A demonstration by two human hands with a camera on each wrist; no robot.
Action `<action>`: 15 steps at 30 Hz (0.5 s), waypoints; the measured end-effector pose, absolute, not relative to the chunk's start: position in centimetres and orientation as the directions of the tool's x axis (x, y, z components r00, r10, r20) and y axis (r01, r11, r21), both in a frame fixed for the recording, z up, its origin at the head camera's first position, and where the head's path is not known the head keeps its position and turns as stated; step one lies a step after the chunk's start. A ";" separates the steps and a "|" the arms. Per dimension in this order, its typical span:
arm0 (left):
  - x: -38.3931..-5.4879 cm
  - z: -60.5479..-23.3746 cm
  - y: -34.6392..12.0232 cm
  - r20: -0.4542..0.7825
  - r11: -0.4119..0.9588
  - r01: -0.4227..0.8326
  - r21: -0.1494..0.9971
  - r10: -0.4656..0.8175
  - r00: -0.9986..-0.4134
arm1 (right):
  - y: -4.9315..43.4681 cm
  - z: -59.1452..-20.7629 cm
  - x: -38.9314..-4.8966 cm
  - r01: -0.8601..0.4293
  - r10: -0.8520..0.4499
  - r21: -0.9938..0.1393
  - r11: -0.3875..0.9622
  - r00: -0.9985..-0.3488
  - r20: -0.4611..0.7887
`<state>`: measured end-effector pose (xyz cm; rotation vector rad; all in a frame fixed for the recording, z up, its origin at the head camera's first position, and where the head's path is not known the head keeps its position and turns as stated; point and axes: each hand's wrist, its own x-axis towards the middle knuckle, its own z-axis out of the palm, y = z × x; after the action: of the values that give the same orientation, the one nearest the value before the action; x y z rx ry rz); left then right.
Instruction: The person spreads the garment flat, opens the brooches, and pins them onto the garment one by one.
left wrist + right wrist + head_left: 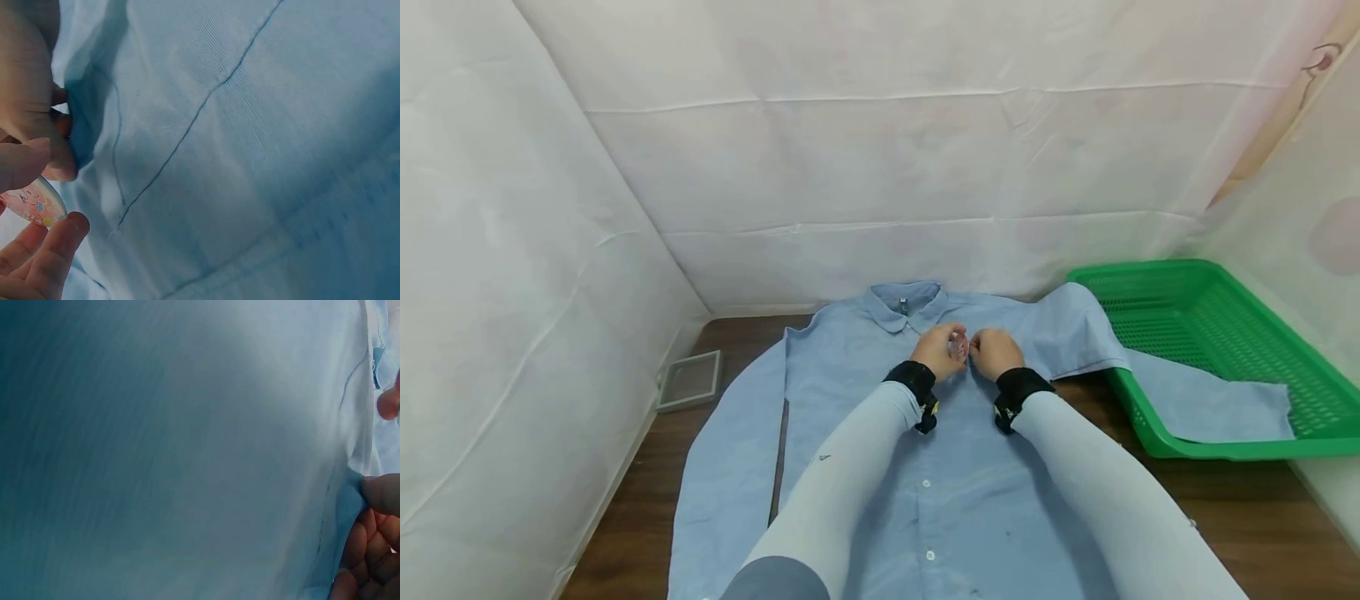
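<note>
A light-blue button-up shirt lies spread out, collar at the far side. Over its upper chest, my left hand holds a small, rounded, clear-edged piece with a pink print between thumb and fingertips; its exact kind is unclear. Close beside it, my right hand pinches a fold of the shirt front. In the right wrist view the thumb and curled fingers grip the edge of the cloth, which is raised there. Below the hands, white buttons show along the placket.
A green plastic basket stands at the right, with one shirt sleeve draped into it. Near the left wall sits a small white-framed tray or box. White sheeting encloses the dark wooden table.
</note>
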<state>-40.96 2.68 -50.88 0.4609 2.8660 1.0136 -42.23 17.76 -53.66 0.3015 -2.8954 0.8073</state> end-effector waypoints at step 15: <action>-41.9 -52.4 4.0 0.066 0.814 0.270 0.514 0.276 -0.959 | 18.6 -54.0 -42.3 -0.276 -0.217 -0.551 0.787 -0.961 0.171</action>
<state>-41.86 3.99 -52.37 0.4480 2.9813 0.8423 -42.33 18.58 -54.00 0.3973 -2.8763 0.9104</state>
